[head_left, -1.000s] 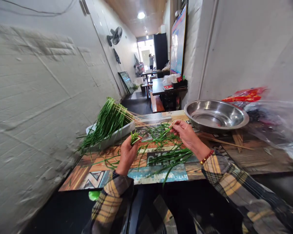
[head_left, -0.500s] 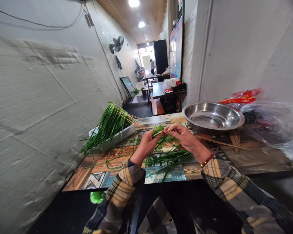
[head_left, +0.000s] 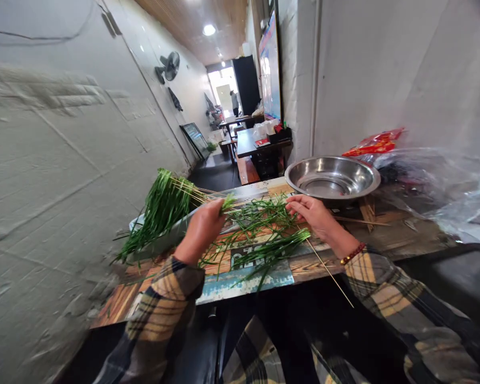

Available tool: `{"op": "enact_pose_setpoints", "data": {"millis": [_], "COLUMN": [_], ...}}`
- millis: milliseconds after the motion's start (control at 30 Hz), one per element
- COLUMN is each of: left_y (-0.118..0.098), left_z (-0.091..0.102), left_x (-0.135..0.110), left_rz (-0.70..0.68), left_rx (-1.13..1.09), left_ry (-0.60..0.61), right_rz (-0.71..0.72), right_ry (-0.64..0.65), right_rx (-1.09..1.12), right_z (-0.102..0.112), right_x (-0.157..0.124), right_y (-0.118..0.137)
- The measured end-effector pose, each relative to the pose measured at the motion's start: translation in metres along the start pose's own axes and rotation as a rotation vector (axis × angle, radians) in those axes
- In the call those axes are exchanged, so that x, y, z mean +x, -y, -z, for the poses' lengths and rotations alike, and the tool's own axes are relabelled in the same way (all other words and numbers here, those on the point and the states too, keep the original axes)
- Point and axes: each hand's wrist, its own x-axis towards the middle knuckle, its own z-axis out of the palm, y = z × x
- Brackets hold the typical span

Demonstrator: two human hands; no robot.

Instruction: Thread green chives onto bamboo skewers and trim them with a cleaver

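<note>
My left hand [head_left: 205, 226] is closed around a small bunch of green chives [head_left: 228, 202], its cut ends poking out past the thumb. Loose chive strands [head_left: 260, 213] lie scattered on the table between my hands. My right hand [head_left: 312, 214] is raised over the right side of these strands, thumb and fingertips drawn together; whether a strand is between them I cannot make out. Below it, a bundle of chives [head_left: 272, 252] rests on the table, and a thin bamboo skewer [head_left: 328, 271] runs from its cut end past the table's front edge.
Left, a white tray [head_left: 176, 229] bears a heap of skewered chives [head_left: 157, 213]. A steel basin [head_left: 332, 178] stands at the back right, with more skewers [head_left: 364, 220] beside it. Clear plastic bags [head_left: 456, 186] lie far right. Walls rise on both sides.
My hands have moved apart, the left going left with the bunch of chives. A skewer now slants off the table's front beside the chive bundle. The view has shifted a little.
</note>
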Motion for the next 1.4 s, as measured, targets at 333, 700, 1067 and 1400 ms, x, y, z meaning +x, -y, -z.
{"op": "enact_pose_setpoints", "data": {"millis": [333, 700, 1067, 1400], "left_y": [-0.012, -0.006, 0.059, 0.090], "left_z": [-0.067, -0.090, -0.062, 0.014], "left_x": [-0.013, -0.020, -0.040, -0.045], "left_rz": [-0.075, -0.034, 0.160, 0.343], "left_rx": [0.342, 0.321, 0.016, 0.168], "left_ry": [0.322, 0.412, 0.067, -0.235], "right_rz": [0.013, 0.026, -0.061, -0.065], "right_ry": [0.193, 0.000, -0.033, -0.084], "right_rx": [-0.956, -0.945, -0.149, 0.374], "right_z": [0.072, 0.042, 0.011, -0.070], "right_x": [-0.057, -0.026, -0.018, 0.012], "right_y": [-0.058, -0.086, -0.064, -0.019]}}
